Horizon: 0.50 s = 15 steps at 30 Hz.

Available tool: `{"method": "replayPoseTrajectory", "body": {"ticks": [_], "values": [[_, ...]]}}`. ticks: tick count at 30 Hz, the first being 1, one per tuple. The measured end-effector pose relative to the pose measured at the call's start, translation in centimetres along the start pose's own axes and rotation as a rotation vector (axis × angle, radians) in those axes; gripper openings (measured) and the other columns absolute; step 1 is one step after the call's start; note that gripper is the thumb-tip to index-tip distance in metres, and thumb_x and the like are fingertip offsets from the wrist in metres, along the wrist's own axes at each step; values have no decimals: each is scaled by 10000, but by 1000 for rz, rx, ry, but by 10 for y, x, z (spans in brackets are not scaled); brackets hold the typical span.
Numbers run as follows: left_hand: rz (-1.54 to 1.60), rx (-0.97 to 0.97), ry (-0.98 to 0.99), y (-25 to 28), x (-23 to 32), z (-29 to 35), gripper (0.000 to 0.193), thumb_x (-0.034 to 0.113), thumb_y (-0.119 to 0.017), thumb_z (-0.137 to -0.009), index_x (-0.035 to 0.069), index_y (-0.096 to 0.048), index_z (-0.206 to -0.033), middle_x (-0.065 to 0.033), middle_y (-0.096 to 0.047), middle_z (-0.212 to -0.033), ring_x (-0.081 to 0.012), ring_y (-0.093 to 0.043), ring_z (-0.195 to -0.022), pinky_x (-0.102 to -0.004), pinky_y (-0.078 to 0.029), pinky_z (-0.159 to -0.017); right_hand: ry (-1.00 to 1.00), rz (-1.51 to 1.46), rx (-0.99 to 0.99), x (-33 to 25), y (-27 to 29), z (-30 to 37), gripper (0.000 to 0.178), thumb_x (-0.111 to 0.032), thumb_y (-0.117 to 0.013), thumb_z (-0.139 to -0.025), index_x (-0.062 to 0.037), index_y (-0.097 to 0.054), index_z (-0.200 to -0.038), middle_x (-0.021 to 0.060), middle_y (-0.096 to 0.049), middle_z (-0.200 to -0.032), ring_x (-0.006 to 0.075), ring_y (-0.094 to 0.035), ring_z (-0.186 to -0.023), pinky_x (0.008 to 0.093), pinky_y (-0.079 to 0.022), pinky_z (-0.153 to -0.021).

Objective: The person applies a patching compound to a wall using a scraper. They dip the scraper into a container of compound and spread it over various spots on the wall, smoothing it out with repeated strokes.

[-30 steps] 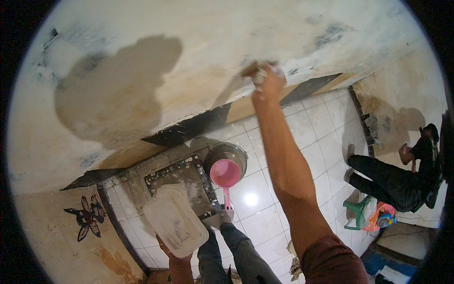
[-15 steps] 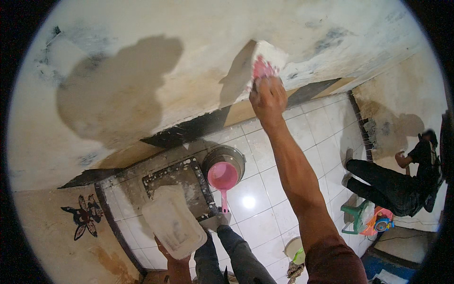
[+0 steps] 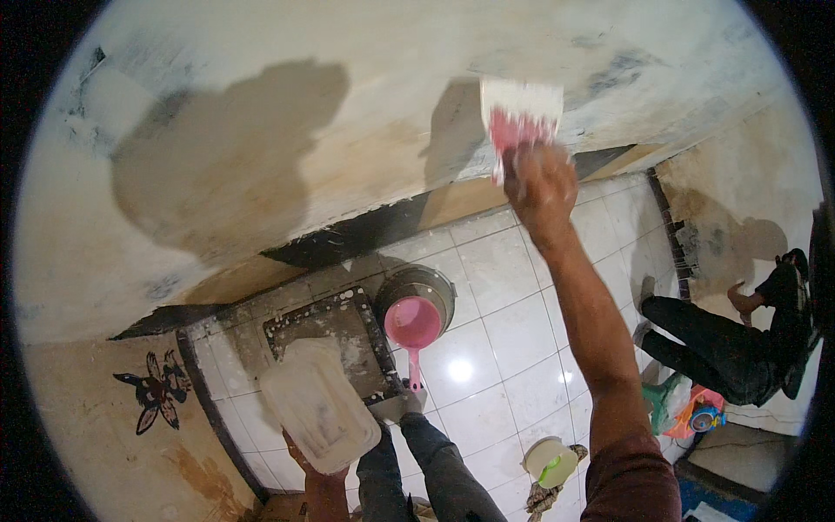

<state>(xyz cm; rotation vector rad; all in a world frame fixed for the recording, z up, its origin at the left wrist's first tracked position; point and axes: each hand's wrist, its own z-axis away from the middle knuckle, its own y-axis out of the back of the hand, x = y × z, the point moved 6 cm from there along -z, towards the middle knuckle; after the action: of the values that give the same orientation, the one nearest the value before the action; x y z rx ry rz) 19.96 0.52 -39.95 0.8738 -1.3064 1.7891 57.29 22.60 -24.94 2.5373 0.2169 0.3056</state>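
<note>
The right grip [image 3: 544, 184] is clenched around a broad red scraper [image 3: 515, 128] with white smears, at the stained cream wall [image 3: 400, 78]. The left grip [image 3: 305, 464] holds a whitish rectangular plastic tub [image 3: 320, 404].

A bucket [image 3: 447, 294] interrupts open floor [image 3: 509, 335] beyond the tub [image 3: 322, 413].

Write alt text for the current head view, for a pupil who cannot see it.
A person's right hand holds a pink putty spreader, caked with white, at a patchy wall; their left hand supports a smeared rectangular container. Below are a pink dipper and a bucket; another person is at right.
</note>
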Motion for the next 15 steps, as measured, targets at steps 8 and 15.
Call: {"method": "replayPoseTrajectory", "body": {"ticks": [8,15], "values": [[460,161,359,8,-33,1,683,581,-468,-835,230,-312,-1401,-67,-382,-1403,-337,-390,-1261,-580,-360,-1000,-4,-36,12,-3,-79,-21,233,-85,-647,-693,-110,-573,-912,113,-614,-869,303,-609,-781,413,-501,-687],[313,214,289,31,-39,1,708,607,-451,-832,236,-285,-1412,-61,-357,-1422,-334,-386,-1265,-583,-355,-996,72,-104,-236,-32,-121,170,126,-96,-591,-761,-61,-581,-882,134,-618,-891,320,-621,-834,418,-513,-786]]}}
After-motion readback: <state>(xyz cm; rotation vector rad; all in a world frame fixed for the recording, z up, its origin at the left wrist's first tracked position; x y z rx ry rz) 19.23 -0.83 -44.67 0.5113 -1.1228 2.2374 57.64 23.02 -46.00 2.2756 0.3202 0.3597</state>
